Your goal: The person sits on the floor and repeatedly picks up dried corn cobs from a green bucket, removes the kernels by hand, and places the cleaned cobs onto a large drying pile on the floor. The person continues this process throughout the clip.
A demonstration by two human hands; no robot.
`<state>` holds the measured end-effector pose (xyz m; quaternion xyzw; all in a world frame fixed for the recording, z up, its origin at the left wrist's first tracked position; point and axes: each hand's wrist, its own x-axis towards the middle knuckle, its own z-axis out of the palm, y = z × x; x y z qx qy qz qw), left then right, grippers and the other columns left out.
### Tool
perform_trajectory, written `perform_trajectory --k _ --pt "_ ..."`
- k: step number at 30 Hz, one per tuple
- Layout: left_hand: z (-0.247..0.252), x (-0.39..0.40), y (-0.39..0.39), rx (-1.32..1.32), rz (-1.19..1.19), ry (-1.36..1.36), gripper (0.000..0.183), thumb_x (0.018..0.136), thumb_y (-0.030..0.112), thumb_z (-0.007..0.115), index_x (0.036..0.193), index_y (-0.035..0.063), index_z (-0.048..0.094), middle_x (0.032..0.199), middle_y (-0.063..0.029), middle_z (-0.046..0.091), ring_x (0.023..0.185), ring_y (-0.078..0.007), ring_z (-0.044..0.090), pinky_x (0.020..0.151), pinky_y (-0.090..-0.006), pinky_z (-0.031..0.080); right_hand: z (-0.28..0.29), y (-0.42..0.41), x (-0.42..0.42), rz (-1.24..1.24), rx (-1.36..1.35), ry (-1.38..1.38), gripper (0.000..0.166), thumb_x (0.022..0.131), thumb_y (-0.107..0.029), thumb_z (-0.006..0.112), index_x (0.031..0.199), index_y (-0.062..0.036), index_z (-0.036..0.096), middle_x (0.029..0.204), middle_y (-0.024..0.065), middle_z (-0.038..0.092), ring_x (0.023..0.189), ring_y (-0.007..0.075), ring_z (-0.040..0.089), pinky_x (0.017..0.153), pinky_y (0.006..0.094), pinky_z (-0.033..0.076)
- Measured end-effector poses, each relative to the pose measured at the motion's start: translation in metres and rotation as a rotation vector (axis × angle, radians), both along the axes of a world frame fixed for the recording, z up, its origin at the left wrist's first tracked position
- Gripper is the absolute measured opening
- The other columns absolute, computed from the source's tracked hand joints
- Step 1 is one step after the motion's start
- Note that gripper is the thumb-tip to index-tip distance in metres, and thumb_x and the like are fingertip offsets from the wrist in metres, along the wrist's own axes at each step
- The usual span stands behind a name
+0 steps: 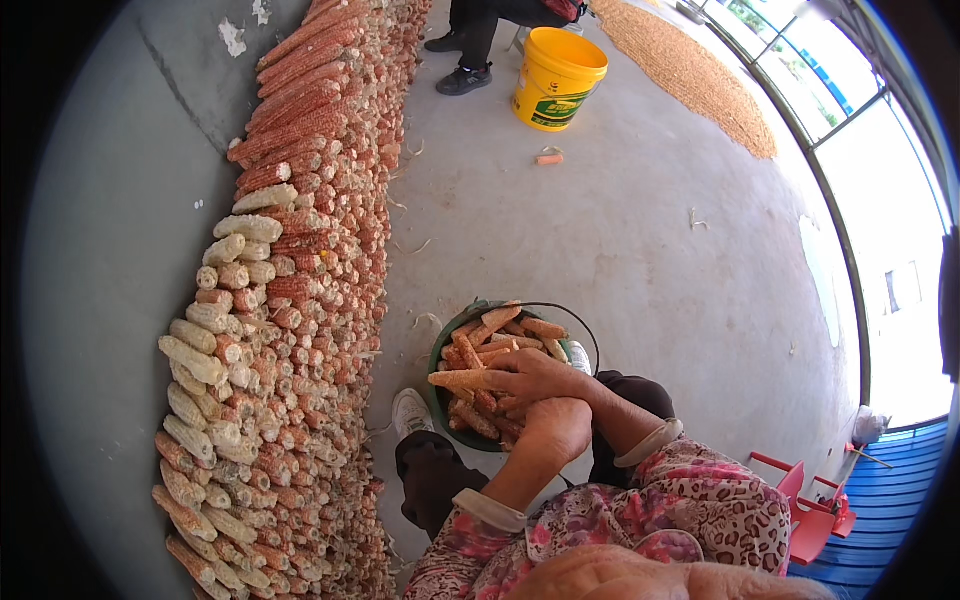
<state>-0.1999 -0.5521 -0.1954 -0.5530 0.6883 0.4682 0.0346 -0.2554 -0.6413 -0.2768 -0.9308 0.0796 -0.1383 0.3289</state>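
Note:
A green bucket [433,352] filled with stripped corn cobs [517,341] stands between my feet. My right hand [534,373] is over the cobs, with its fingers around a pale orange corn cob [454,379] that points left. My left hand [559,424] is bent at the wrist just below, close against my right wrist. Its fingers are largely hidden, so what it holds cannot be seen. The bucket's thin dark handle [598,341] leans over the far right side of the rim.
Stacked corn cobs [315,315] line the grey wall [112,262] on my left. Ahead stand a yellow bucket [559,79] and a seated person's legs [480,37]. Loose kernels [690,75] spread at the far right. A red chair [806,517] is behind me to the right.

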Motion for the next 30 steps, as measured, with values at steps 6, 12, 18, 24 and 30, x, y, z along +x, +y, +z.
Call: perform_trajectory --k 6,12,18,24,30 --pt "-0.002 0.0 0.001 0.012 0.014 0.004 0.037 0.096 0.033 0.062 0.112 0.0019 0.074 0.113 -0.0225 0.072 0.104 -0.0367 0.071 0.092 -0.0462 0.055 0.0 -0.001 -0.004 0.036 -0.018 0.05 0.066 0.078 -0.004 0.071 0.14 -0.0222 0.058 0.104 0.0125 0.063 0.096 0.0341 0.061 0.084 0.0423 0.05" --pt "0.002 0.002 0.0 0.042 0.016 0.007 0.038 0.097 0.034 0.061 0.113 0.0021 0.074 0.114 -0.0222 0.072 0.105 -0.0363 0.071 0.093 -0.0456 0.055 0.008 0.001 -0.004 0.047 -0.004 0.085 0.072 0.078 -0.003 0.07 0.144 -0.0258 0.054 0.105 0.0123 0.063 0.105 0.0342 0.06 0.093 0.0426 0.047" --pt "0.0 0.003 0.0 0.041 0.025 0.0 0.037 0.097 0.033 0.061 0.113 0.0022 0.074 0.115 -0.0223 0.072 0.106 -0.0357 0.071 0.093 -0.0451 0.055 0.042 0.007 0.007 -0.065 0.216 0.328 0.082 0.077 -0.003 0.07 0.151 -0.0332 0.049 0.105 0.014 0.064 0.104 0.033 0.06 0.093 0.0422 0.046" --pt "0.004 0.002 0.0 0.047 0.03 0.005 0.035 0.095 0.031 0.062 0.112 0.0025 0.075 0.115 -0.0222 0.072 0.106 -0.0355 0.071 0.093 -0.045 0.055 0.024 0.004 0.006 0.039 -0.036 0.072 0.084 0.078 -0.002 0.069 0.153 -0.0346 0.047 0.101 0.0123 0.064 0.1 0.0306 0.062 0.088 0.042 0.047" --pt "0.001 0.002 0.0 0.051 0.042 0.006 0.035 0.096 0.03 0.062 0.112 0.002 0.075 0.115 -0.022 0.072 0.106 -0.036 0.071 0.094 -0.0452 0.055 -0.006 0.004 0.001 -0.062 0.084 0.116 0.035 0.091 -0.019 0.065 0.125 -0.0127 0.066 0.094 0.0133 0.065 0.093 0.0297 0.063 0.082 0.04 0.05"
